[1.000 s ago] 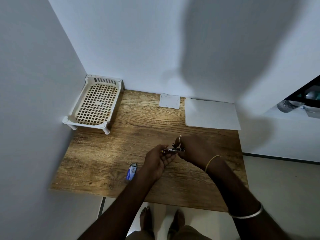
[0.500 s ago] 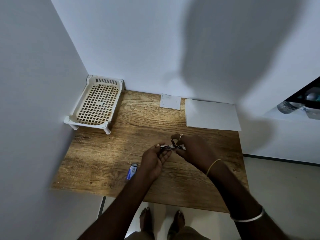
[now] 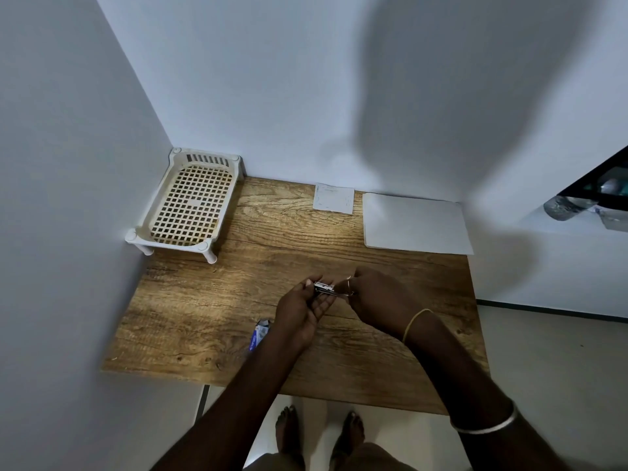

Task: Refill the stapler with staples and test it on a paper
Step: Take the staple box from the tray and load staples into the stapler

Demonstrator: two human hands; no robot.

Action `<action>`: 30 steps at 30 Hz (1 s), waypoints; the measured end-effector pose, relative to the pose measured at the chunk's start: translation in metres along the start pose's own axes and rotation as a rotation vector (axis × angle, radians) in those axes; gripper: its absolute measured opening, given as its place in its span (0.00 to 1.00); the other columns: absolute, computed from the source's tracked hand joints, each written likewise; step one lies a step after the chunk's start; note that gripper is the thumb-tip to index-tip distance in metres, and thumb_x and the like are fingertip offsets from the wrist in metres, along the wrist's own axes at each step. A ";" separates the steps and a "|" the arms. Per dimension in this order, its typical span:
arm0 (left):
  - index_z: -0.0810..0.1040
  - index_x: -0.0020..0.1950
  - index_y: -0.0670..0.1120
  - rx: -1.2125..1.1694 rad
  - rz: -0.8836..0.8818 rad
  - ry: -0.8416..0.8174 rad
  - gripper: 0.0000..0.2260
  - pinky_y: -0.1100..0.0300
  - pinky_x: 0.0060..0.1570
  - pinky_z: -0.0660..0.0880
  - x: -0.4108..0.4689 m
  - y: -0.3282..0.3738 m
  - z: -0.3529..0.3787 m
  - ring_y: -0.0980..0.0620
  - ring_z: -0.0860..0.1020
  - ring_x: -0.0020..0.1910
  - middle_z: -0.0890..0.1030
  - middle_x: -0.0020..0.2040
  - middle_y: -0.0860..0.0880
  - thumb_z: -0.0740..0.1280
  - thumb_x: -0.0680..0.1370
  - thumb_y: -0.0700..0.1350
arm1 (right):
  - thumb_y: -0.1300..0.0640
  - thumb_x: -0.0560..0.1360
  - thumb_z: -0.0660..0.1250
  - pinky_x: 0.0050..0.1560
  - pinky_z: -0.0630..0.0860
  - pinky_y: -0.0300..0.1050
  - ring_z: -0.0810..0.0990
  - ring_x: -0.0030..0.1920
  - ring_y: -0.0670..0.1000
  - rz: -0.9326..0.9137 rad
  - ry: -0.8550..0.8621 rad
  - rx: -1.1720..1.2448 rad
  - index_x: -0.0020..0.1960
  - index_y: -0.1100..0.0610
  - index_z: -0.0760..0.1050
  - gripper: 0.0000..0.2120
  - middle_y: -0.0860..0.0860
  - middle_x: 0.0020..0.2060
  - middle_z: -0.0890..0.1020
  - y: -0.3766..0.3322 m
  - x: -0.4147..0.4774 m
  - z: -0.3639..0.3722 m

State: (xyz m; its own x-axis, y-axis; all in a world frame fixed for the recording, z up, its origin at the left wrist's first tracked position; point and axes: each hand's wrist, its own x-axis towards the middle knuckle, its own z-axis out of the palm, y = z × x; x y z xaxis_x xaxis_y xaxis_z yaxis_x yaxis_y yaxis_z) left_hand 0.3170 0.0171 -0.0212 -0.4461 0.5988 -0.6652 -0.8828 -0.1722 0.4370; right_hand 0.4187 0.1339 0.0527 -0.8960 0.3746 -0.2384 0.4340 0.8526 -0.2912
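A small metal stapler (image 3: pixel 325 288) is held between both hands just above the middle of the wooden table (image 3: pixel 210 300). My left hand (image 3: pixel 300 311) grips its left end with the fingertips. My right hand (image 3: pixel 377 299) closes on its right end and hides that part. A small blue-and-white staple box (image 3: pixel 260 334) lies on the table near the front edge, partly behind my left wrist. A white sheet of paper (image 3: pixel 414 224) lies flat at the back right. Whether staples are in the stapler cannot be seen.
A cream plastic basket tray (image 3: pixel 190 203) on short legs stands in the back left corner against the walls. A small white printed slip (image 3: pixel 333 198) lies at the back middle. White walls close the left and back sides. My bare feet show below the front edge.
Both hands have moved slightly away from me and to the left with the stapler. The left fingers have closed more around its end.
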 end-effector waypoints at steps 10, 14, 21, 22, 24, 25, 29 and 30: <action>0.78 0.56 0.39 0.034 0.025 0.009 0.12 0.58 0.40 0.83 0.007 0.003 -0.009 0.48 0.86 0.45 0.85 0.51 0.41 0.55 0.86 0.39 | 0.51 0.71 0.75 0.49 0.77 0.43 0.82 0.51 0.49 0.088 0.019 0.024 0.66 0.45 0.75 0.24 0.47 0.51 0.84 0.013 -0.007 -0.003; 0.78 0.57 0.40 0.073 0.037 0.021 0.11 0.58 0.43 0.83 0.009 0.003 -0.012 0.48 0.85 0.47 0.84 0.53 0.42 0.56 0.85 0.39 | 0.55 0.70 0.77 0.44 0.77 0.40 0.82 0.44 0.45 0.086 0.063 0.095 0.59 0.46 0.78 0.19 0.45 0.43 0.84 0.022 -0.006 -0.017; 0.78 0.59 0.38 0.033 0.031 -0.060 0.11 0.57 0.42 0.83 0.005 -0.007 -0.004 0.47 0.86 0.46 0.86 0.49 0.42 0.57 0.85 0.36 | 0.48 0.68 0.76 0.41 0.74 0.36 0.79 0.41 0.40 -0.008 0.247 0.327 0.58 0.45 0.78 0.19 0.41 0.38 0.82 0.001 0.009 -0.008; 0.78 0.59 0.38 0.029 0.034 -0.072 0.11 0.56 0.43 0.83 0.004 -0.008 -0.001 0.47 0.85 0.47 0.86 0.50 0.41 0.57 0.85 0.36 | 0.47 0.69 0.75 0.43 0.76 0.41 0.80 0.43 0.42 0.004 0.244 0.318 0.59 0.45 0.79 0.19 0.43 0.40 0.83 0.001 0.011 -0.003; 0.77 0.62 0.36 0.025 0.042 -0.084 0.12 0.55 0.46 0.83 0.003 -0.008 0.003 0.45 0.82 0.51 0.83 0.55 0.38 0.57 0.85 0.36 | 0.48 0.70 0.76 0.47 0.77 0.43 0.82 0.47 0.45 0.037 0.223 0.374 0.59 0.46 0.80 0.18 0.45 0.44 0.85 0.001 0.014 0.007; 0.76 0.64 0.35 0.029 0.048 -0.087 0.12 0.56 0.49 0.83 0.003 -0.007 0.004 0.44 0.80 0.53 0.81 0.58 0.36 0.57 0.85 0.36 | 0.48 0.70 0.76 0.48 0.77 0.42 0.82 0.47 0.44 0.055 0.196 0.430 0.59 0.46 0.80 0.19 0.45 0.46 0.85 0.003 0.015 0.012; 0.78 0.61 0.35 -0.003 0.068 -0.067 0.13 0.59 0.41 0.83 0.001 -0.001 0.003 0.48 0.83 0.45 0.82 0.55 0.37 0.62 0.83 0.43 | 0.45 0.71 0.75 0.41 0.75 0.40 0.81 0.41 0.41 0.096 0.095 0.521 0.56 0.44 0.84 0.14 0.40 0.38 0.83 0.011 0.017 0.026; 0.79 0.58 0.37 0.002 0.065 -0.058 0.13 0.60 0.38 0.82 0.001 0.000 0.002 0.48 0.84 0.42 0.83 0.51 0.39 0.65 0.82 0.46 | 0.46 0.72 0.74 0.40 0.74 0.40 0.81 0.40 0.41 0.091 0.084 0.511 0.56 0.44 0.84 0.12 0.39 0.35 0.81 0.012 0.016 0.029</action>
State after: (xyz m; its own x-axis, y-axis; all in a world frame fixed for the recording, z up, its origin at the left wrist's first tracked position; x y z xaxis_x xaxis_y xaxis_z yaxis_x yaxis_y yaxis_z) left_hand 0.3170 0.0195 -0.0202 -0.4934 0.6305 -0.5991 -0.8518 -0.2109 0.4795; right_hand 0.4119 0.1395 0.0189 -0.8482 0.4842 -0.2148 0.4819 0.5370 -0.6923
